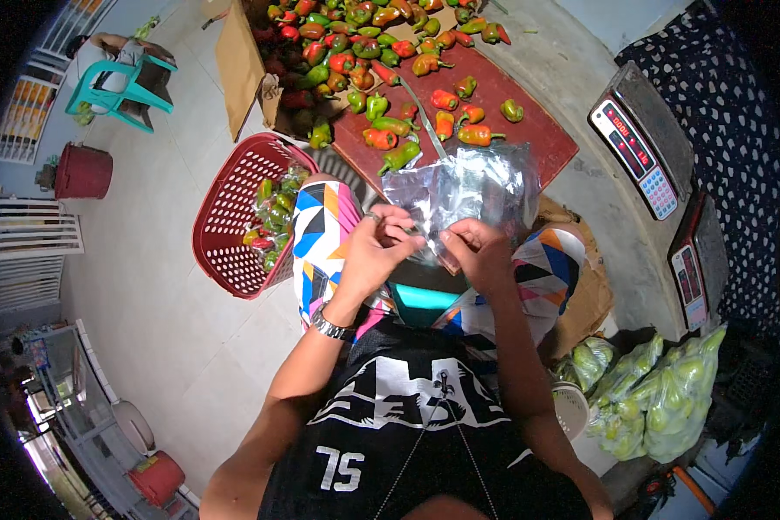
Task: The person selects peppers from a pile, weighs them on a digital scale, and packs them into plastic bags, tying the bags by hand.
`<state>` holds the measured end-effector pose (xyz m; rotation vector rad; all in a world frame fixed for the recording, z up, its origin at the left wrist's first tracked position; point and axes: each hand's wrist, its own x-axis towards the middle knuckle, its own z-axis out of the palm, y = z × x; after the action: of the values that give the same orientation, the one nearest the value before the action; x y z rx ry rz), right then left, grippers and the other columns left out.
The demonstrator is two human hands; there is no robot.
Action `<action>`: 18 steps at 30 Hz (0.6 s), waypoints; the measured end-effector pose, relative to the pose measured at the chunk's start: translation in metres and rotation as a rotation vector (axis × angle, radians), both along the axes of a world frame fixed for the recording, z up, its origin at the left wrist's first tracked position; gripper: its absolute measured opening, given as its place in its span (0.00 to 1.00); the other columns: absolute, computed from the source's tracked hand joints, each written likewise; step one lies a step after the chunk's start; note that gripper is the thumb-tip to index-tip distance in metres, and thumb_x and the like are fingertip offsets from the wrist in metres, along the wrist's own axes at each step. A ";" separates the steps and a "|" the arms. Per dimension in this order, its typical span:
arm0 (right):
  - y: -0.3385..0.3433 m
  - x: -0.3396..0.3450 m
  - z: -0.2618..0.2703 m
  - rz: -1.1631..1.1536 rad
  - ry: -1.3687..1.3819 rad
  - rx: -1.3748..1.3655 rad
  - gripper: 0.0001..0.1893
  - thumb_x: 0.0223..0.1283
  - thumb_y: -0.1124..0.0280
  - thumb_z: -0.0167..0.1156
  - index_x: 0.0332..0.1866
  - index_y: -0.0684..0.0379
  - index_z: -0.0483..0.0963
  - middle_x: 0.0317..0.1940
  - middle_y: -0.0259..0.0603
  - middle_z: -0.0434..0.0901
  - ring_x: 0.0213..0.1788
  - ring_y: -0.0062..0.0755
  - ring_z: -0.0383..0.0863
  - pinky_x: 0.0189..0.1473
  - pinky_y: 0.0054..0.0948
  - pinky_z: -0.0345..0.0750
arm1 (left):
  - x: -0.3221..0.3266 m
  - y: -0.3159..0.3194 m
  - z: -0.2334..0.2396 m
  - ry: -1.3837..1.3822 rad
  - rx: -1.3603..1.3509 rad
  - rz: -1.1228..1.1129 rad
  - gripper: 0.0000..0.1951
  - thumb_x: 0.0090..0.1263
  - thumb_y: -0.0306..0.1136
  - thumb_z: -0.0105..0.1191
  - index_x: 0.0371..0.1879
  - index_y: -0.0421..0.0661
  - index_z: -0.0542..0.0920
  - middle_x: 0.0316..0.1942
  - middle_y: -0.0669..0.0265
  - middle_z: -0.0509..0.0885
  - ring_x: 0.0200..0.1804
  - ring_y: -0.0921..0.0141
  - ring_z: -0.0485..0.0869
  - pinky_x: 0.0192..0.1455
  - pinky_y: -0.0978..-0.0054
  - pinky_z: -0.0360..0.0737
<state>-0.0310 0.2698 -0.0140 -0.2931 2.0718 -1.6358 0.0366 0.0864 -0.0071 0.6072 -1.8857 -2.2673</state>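
Clear plastic bags [487, 175] lie shiny and overlapping at the near edge of a red tabletop [533, 140], reaching toward my lap. My right hand [481, 250] pinches a near edge of the plastic between thumb and fingers. Facing it, my left hand [383, 244] has its thumb and curled fingers at the left side of the same plastic; the exact grip is partly hidden. Just beyond the bags are loose red and green peppers [400, 158]. A long, narrow metal blade [426, 120] lies among them, its far end against the pile.
A cardboard box [240, 71] with peppers spilling out stands at far left of the tabletop. Beside my left knee is a red perforated basket [224, 221] holding bagged peppers [276, 208]. Two digital scales [637, 156] and bags of green produce [669, 403] sit on the right.
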 end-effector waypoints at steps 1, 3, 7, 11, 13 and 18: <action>-0.002 0.002 0.002 0.004 0.001 -0.001 0.10 0.65 0.69 0.65 0.42 0.66 0.81 0.31 0.43 0.86 0.33 0.24 0.85 0.38 0.27 0.79 | 0.001 0.001 -0.001 0.013 -0.007 -0.080 0.13 0.62 0.21 0.69 0.43 0.39 0.79 0.37 0.72 0.82 0.36 0.82 0.78 0.39 0.85 0.76; -0.005 0.006 0.009 0.044 0.023 -0.028 0.10 0.64 0.70 0.65 0.42 0.66 0.80 0.34 0.43 0.87 0.36 0.25 0.86 0.40 0.27 0.79 | 0.000 0.001 -0.010 -0.011 -0.045 -0.166 0.12 0.65 0.18 0.64 0.44 0.39 0.78 0.35 0.73 0.81 0.37 0.82 0.79 0.43 0.84 0.78; 0.002 0.005 0.005 -0.008 -0.027 -0.027 0.11 0.66 0.68 0.63 0.38 0.67 0.77 0.32 0.42 0.84 0.35 0.26 0.83 0.42 0.27 0.79 | -0.002 -0.001 -0.008 0.011 -0.153 -0.053 0.07 0.67 0.19 0.61 0.40 0.40 0.80 0.30 0.75 0.80 0.32 0.83 0.77 0.37 0.85 0.75; 0.005 0.003 0.000 -0.023 0.053 -0.041 0.09 0.70 0.69 0.57 0.45 0.63 0.78 0.31 0.35 0.82 0.37 0.20 0.80 0.39 0.23 0.77 | -0.004 -0.020 0.006 -0.074 -0.222 0.121 0.04 0.68 0.19 0.58 0.36 0.41 0.78 0.24 0.77 0.76 0.26 0.84 0.74 0.29 0.84 0.72; -0.010 0.004 0.027 -0.165 -0.060 -0.164 0.13 0.66 0.67 0.64 0.48 0.65 0.73 0.34 0.44 0.81 0.37 0.29 0.82 0.39 0.27 0.79 | -0.004 -0.024 0.010 -0.043 -0.333 0.151 0.04 0.68 0.20 0.58 0.37 0.41 0.78 0.23 0.78 0.76 0.25 0.85 0.73 0.28 0.84 0.70; -0.043 0.006 0.018 -0.072 -0.011 -0.264 0.15 0.61 0.73 0.68 0.48 0.65 0.72 0.32 0.40 0.81 0.33 0.25 0.81 0.34 0.22 0.77 | 0.002 -0.011 0.018 0.038 -0.149 -0.095 0.08 0.69 0.19 0.60 0.40 0.44 0.75 0.24 0.82 0.69 0.26 0.86 0.67 0.30 0.87 0.66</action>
<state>-0.0253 0.2265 0.0035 -0.2991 1.8764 -1.9526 0.0384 0.0749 0.0105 0.4603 -2.0828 -2.1500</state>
